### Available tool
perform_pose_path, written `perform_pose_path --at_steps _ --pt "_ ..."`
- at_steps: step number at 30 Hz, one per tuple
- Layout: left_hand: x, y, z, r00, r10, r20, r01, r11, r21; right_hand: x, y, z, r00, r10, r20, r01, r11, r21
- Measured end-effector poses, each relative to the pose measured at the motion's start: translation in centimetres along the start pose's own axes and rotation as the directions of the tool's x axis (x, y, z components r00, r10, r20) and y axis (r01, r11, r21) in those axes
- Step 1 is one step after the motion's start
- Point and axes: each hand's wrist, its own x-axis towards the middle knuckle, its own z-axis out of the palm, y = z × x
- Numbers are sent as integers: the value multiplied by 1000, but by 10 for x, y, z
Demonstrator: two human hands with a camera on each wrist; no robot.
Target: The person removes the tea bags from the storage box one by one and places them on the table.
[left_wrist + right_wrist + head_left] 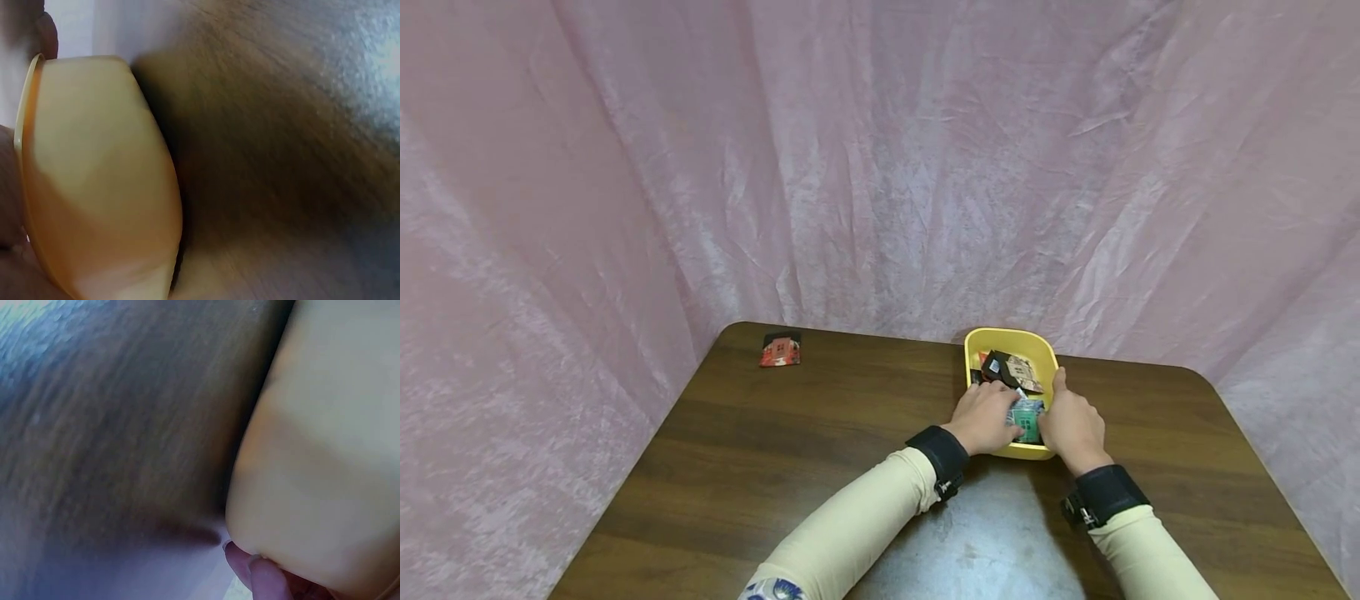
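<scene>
Both hands' fingers clamp the yellow tray point(973, 350), left hand point(985, 417) and right hand point(1072, 423) flanking it.

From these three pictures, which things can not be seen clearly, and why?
- Packets in the yellow tub: head view, too small to read any print; the left hand covers the near ones.
- Tub contents: both wrist views show only the outer wall, blurred.
- Right hand: head view, fingers hidden behind the tub; the right wrist view shows only fingertips.
- Red packet far left on the table: too small to identify.
</scene>
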Motion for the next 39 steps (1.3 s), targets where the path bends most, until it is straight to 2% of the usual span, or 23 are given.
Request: perform_pose_path --at_steps 9,18,34,39 --pt "-1 4 -2 997 -52 -53 49 996 -70 -1 -1 -5 1000 10 0 -10 1000 13" --pt "4 3 -2 999 -24 -45 19 995 -96 0 -1 -6 1000 7 -3 -7 1000 7" --pt "2 0 -2 999 25 -33 -28 997 -79 0 -1 -4 1000 10 4 -10 1000 10" --pt "0 -2 -1 1000 19 -22 -20 997 -81 1 0 -1 1000 12 14 -13 1000 11"
